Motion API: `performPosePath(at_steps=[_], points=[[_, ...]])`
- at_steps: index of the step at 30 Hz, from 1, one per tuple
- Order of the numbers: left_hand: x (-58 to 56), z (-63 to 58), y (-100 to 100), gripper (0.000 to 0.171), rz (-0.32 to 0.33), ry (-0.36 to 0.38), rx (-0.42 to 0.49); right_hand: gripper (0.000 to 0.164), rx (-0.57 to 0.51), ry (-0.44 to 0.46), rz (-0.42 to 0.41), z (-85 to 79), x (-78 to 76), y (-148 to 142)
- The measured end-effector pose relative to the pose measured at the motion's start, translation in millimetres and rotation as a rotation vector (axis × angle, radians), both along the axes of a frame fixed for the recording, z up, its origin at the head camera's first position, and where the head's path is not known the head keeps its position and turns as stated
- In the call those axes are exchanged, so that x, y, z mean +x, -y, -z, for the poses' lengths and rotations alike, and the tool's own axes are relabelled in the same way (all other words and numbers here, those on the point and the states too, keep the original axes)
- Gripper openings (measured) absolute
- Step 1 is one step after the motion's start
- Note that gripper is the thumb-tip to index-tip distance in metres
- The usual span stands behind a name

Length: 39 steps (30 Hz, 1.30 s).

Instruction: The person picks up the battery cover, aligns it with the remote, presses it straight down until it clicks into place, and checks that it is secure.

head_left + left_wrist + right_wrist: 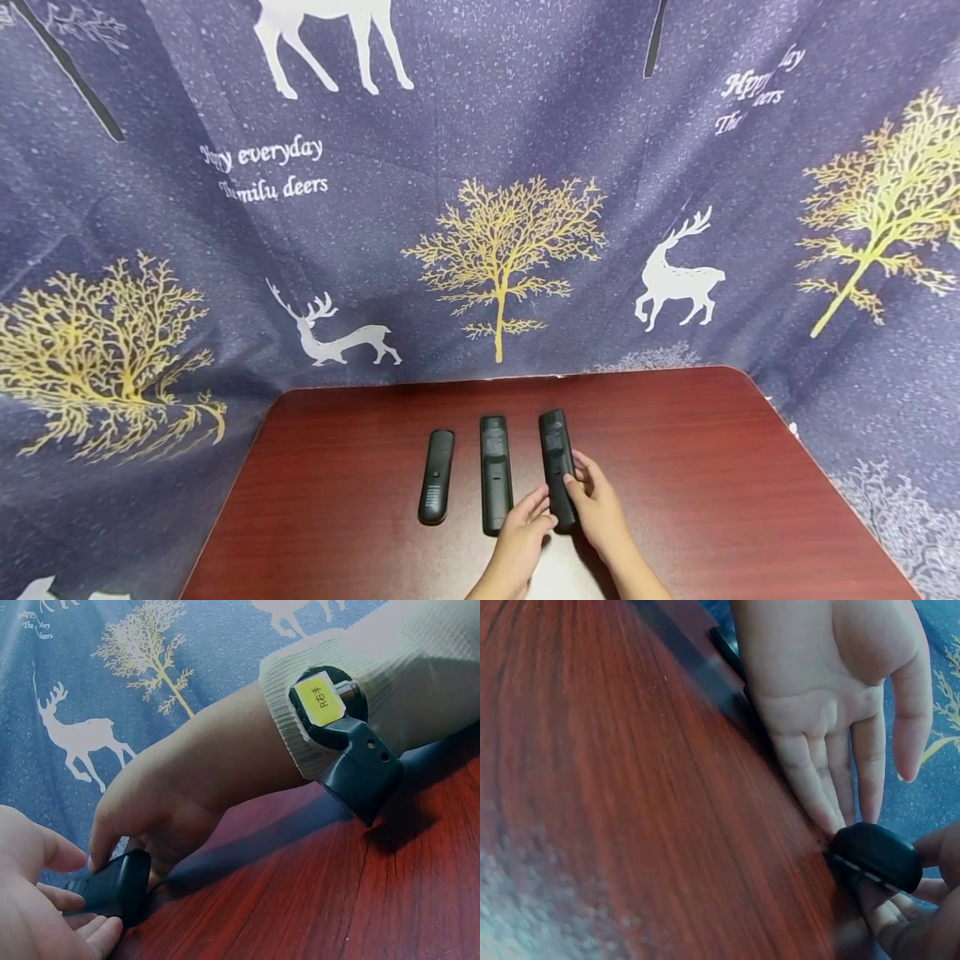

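Three black remote controls lie buttons-down in the head view. My right hand (598, 510) pinches the rightmost remote control (557, 467) along its right side, with the thumb over its back. Fingers of my left hand (521, 535) are stretched out at the lower left edge of that same remote. In the right wrist view the left fingers are straight and touch the remote's end (877, 855), while right fingertips (885, 915) reach under it. The left wrist view shows this remote (124, 883) between both hands. Left of it lie the middle remote (495, 475) and a slimmer, rounded remote (437, 477).
The remotes are on a reddish-brown wooden table (337, 500) with rounded far corners. Behind its far edge hangs a blue-purple cloth (450, 133) printed with white deer and golden trees. A camera mount (364, 765) sits on the right wrist.
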<state>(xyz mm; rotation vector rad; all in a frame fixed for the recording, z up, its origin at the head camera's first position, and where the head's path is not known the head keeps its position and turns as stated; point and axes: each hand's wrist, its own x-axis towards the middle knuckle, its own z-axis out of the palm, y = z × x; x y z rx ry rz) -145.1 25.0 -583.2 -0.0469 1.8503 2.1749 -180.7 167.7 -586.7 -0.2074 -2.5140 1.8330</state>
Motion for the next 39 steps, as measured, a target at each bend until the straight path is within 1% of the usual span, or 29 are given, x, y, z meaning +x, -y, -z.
performPosePath(at_steps=[3, 6, 11, 16, 20, 24, 27, 34, 39], points=[[-0.3, 0.9, -0.6, 0.057, 0.0, 0.005, -0.006, 0.048, 0.082, -0.009, 0.006, -0.5, -0.6, -0.5], [0.2, 0.8, -1.1, 0.054, 0.006, -0.013, -0.013, 0.047, 0.155, -0.024, 0.0, -0.8, -1.0, -2.1], [1.4, 2.0, -2.2, 0.05, 0.008, -0.057, -0.036, 0.045, 0.233, -0.03, 0.003, -2.0, -0.8, -5.1], [2.6, 1.9, -2.4, 0.049, -0.002, -0.086, -0.064, 0.045, 0.308, -0.037, 0.014, -3.4, -0.4, -7.0], [2.8, 2.7, -2.5, 0.049, -0.005, -0.102, -0.115, 0.044, 0.361, -0.062, 0.019, -3.6, -0.3, -6.9], [2.8, 3.0, -2.5, 0.051, 0.0, -0.118, -0.154, 0.044, 0.39, -0.072, 0.025, -4.3, 1.4, -5.4], [2.7, 2.9, -2.2, 0.053, 0.01, -0.123, -0.156, 0.045, 0.397, -0.069, 0.029, -5.4, 2.7, -4.4], [3.7, 3.1, -1.8, 0.056, 0.03, -0.162, -0.153, 0.049, 0.406, -0.047, 0.027, -6.0, 3.9, -3.9], [3.6, 6.2, -2.8, 0.056, 0.044, -0.184, -0.189, 0.049, 0.437, -0.039, 0.036, -5.1, 4.6, -3.5]])
